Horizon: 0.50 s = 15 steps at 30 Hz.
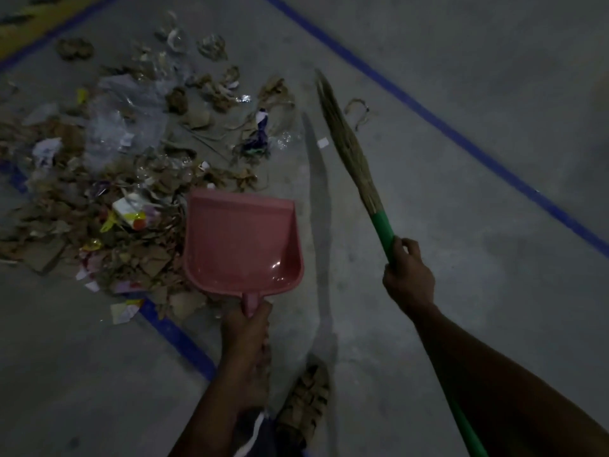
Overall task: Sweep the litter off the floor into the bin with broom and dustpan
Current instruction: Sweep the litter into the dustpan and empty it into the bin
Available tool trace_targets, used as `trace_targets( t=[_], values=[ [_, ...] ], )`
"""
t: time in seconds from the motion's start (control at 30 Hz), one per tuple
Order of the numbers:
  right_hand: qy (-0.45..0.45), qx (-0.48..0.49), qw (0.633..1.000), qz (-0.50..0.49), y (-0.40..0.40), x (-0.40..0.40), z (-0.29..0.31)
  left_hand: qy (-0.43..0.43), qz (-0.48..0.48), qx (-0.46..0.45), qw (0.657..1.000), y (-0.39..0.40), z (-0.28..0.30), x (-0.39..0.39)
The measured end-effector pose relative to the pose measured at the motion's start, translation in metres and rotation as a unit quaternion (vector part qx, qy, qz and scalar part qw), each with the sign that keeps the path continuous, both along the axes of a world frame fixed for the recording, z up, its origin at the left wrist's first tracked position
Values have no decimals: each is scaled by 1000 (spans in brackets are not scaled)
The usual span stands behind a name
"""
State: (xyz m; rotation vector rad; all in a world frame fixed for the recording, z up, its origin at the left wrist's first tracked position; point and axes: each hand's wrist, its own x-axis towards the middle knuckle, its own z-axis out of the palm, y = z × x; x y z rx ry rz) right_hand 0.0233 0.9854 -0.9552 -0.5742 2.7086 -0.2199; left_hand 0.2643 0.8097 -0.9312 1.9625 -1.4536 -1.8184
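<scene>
Pretty dim shot, so bear with me. Biggest thing is the grey concrete floor (461,94), with blue painted lines (428,108) running across it and a yellow strip in the far left corner.

Spread over the left half of that floor is a big messy heap of litter (108,166): torn brown cardboard and paper scraps, crumpled clear plastic, some white and yellow wrappers. One blue line disappears under the near edge of it. A lone curled brown scrap (359,112) lies off to the right, apart from the heap.

The long grass broom with a green plastic handle (349,143) slants up across the right side, bristle tip pointing away and towards the heap's right edge; can't tell if the tip touches the floor. The right hand (408,275) has its grip wrapped around the green handle just below the bristles.

The pink plastic dustpan (242,242) sits at the heap's near right edge, mouth facing away, nothing in it. The left hand (247,328) has its grip closed around the short pink handle.

Down at the bottom, a foot in a brown strappy sandal (306,400).
</scene>
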Motion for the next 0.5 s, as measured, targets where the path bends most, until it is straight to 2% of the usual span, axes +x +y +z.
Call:
trace_targets(
  t=[0.27, 0.5],
  values=[
    [11, -25, 997, -79, -40, -106, -20, 21, -13, 4, 1000, -24, -32, -80],
    [-72, -1, 983, -171, -77, -165, -51, -21, -34, 31, 999, -48, -50, -118]
  ],
)
